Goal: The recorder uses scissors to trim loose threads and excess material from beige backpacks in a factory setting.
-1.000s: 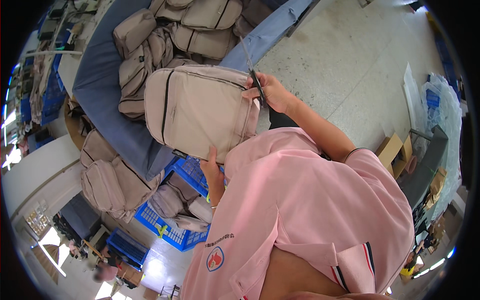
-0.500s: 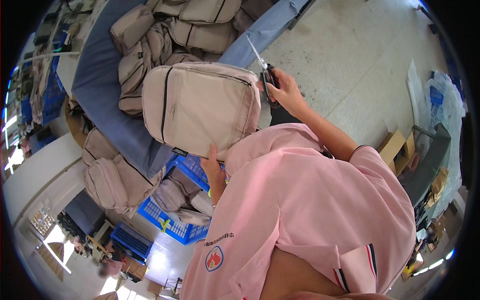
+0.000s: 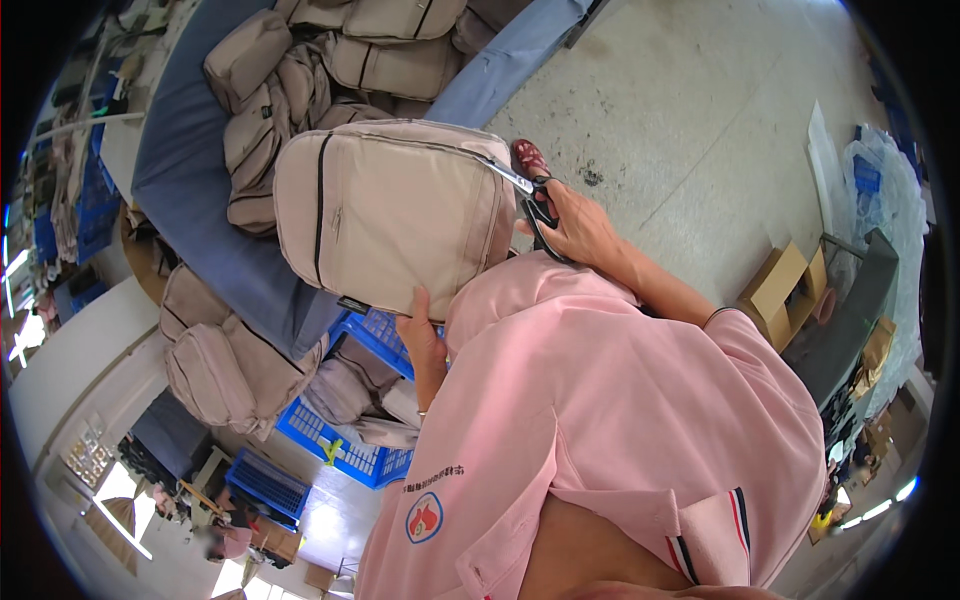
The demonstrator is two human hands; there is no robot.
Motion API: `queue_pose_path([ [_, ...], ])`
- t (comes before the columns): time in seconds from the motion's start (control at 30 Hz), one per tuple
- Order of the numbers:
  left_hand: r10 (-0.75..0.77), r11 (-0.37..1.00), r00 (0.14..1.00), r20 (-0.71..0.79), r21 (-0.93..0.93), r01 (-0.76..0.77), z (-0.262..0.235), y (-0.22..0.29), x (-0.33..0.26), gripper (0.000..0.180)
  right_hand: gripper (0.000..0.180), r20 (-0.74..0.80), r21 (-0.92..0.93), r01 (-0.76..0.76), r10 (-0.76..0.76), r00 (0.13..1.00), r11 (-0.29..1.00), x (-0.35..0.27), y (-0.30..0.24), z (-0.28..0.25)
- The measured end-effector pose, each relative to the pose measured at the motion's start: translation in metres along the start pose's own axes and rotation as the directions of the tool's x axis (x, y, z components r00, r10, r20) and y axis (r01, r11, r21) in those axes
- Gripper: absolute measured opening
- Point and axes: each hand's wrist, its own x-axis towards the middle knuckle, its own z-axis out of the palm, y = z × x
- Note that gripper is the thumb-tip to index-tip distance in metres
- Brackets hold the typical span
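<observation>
The person holds a beige backpack (image 3: 395, 210) up in front of the chest, above the edge of a bench (image 3: 190, 200) covered in blue cloth. The left hand (image 3: 422, 340) supports the backpack from below, thumb pressed flat against its lower front panel and the other fingers hidden behind the bag, so the left fingers are closed on the backpack. The backpack faces the camera with its front panel showing, a dark zipper line curving down its left side and a small dark tab at its lower edge just beside the left thumb.

The right hand (image 3: 580, 225) sits at the backpack's right edge and grips a pair of scissors (image 3: 530, 195) with black handles, the fingers curled through the loops. The metal blades point up and left and touch the upper right corner of the backpack; whether the blades are parted cannot be told.

On the bench behind the held bag lies a pile of beige backpacks (image 3: 300, 60) of the same kind, stacked loosely over one another. Below the bench edge, more beige backpacks (image 3: 215, 365) hang or lean beside a blue plastic crate (image 3: 345, 450), which also holds a few. The person wears a pink polo shirt (image 3: 600, 430). To the right, on the grey concrete floor (image 3: 700, 110), stands a cardboard box (image 3: 775, 290), well apart from the hands.
</observation>
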Motion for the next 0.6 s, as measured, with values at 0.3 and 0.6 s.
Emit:
queue_pose_path([
  [0.3, 0.078, 0.997, 0.997, 0.027, 0.007, -0.078, 0.002, -0.002, 0.0, 0.055, 0.053, 0.01, 0.005, 0.073, -0.073, 0.997, 0.997, 0.006, 0.009, -0.003],
  [0.6, 0.094, 0.995, 0.995, 0.025, -0.029, -0.094, 0.005, -0.004, 0.0, 0.055, 0.054, 0.027, -0.111, 0.071, -0.068, 0.997, 0.991, 0.009, 0.02, -0.006],
])
